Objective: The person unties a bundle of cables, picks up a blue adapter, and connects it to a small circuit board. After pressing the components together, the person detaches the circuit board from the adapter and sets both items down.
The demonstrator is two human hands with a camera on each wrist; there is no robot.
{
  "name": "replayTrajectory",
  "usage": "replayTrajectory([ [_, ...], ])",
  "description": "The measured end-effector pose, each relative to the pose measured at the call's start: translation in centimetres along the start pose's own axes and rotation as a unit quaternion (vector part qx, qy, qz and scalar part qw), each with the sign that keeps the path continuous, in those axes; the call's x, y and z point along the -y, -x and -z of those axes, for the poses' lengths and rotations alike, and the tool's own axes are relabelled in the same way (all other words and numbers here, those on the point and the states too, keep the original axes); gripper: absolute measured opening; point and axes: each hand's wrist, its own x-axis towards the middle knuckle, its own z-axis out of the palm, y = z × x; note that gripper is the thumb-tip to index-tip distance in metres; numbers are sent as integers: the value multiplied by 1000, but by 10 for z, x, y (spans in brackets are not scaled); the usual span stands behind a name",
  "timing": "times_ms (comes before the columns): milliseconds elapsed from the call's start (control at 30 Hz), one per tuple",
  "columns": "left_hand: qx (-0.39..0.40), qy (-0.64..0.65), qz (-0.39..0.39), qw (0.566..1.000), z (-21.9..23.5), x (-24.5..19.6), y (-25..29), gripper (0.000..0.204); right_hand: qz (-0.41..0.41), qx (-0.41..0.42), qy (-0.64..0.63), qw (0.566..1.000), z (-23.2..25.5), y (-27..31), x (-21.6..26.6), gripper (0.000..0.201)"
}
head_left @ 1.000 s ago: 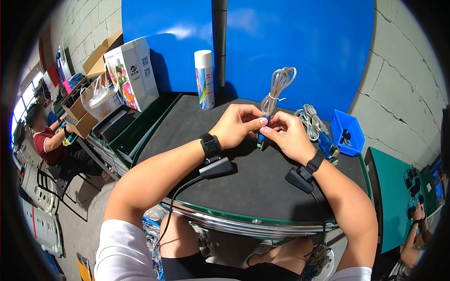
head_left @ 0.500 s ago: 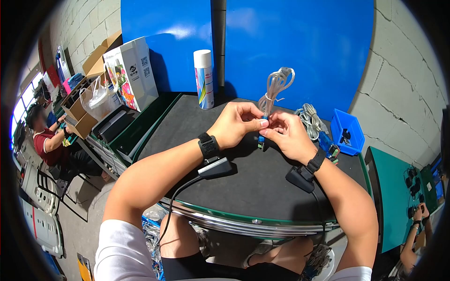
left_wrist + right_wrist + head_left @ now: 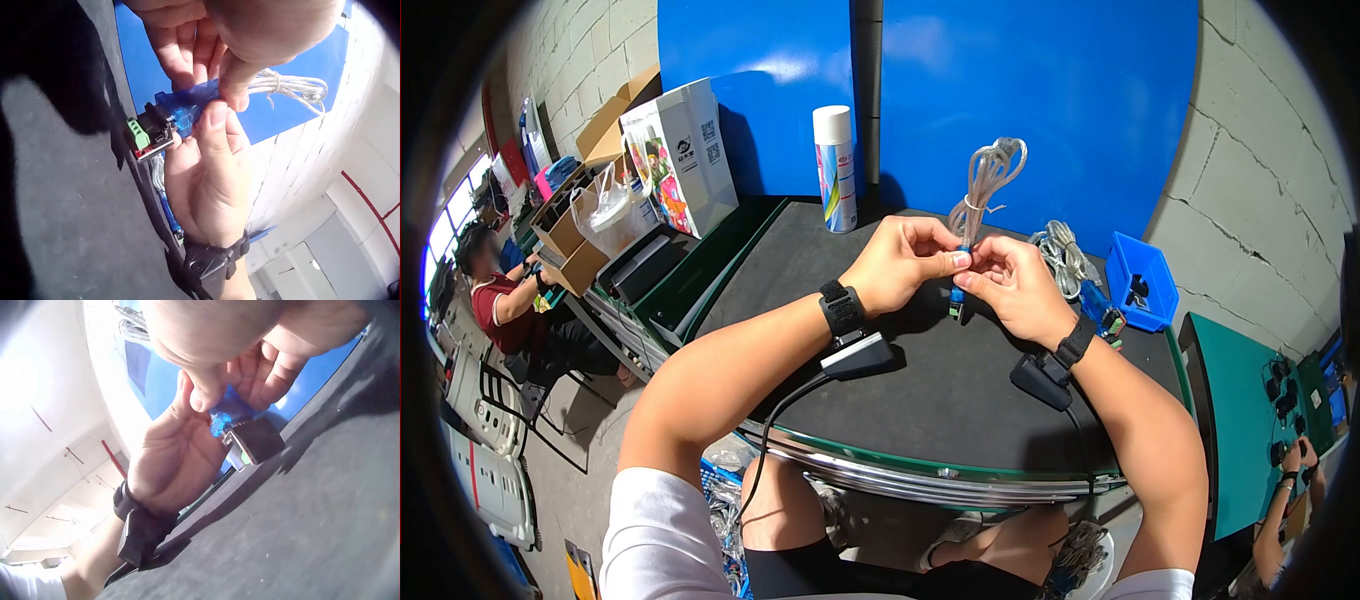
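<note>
My left hand (image 3: 900, 268) and right hand (image 3: 1022, 292) meet above the dark mat, both pinching the translucent blue connector (image 3: 187, 106) of an adapter cable between thumb and fingers. Its clear cable (image 3: 990, 180) stands up above the hands, bundled into loops with a white tie. At the connector's lower end, in the left wrist view, sits a black terminal adapter (image 3: 155, 124) with a green screw terminal block (image 3: 137, 132). In the right wrist view, fingers cover much of the blue connector.
Another bundled cable (image 3: 1064, 262) with a blue connector lies right of my hands, beside a blue bin (image 3: 1142, 285) holding small black parts. A spray can (image 3: 836, 170) stands at the back of the mat (image 3: 880, 410). Boxes and bags are at left; other people work on both sides.
The cable loops have swayed slightly and the connector has shifted a little to the left. Both hands keep their pinch on it.
</note>
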Motion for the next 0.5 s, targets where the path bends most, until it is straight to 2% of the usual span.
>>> replayTrajectory([
  [233, -26, -28, 3, 999, -1, 2, -1, 16, -12, -16, -1, 1000, -3, 1, -2, 19],
  [333, -57, -58, 3, 997, 0, 5, -3, 19, -48, -9, -8, 999, -4, 2, 2, 18],
  [433, -70, -60, 8, 996, 2, 7, -4, 21, -54, -1, 33, 998, -3, 3, 1, 22],
  [500, -73, -60, 9, 996, 2, 7, -4, 22, -42, 25, -17, 999, -3, 4, -4, 23],
])
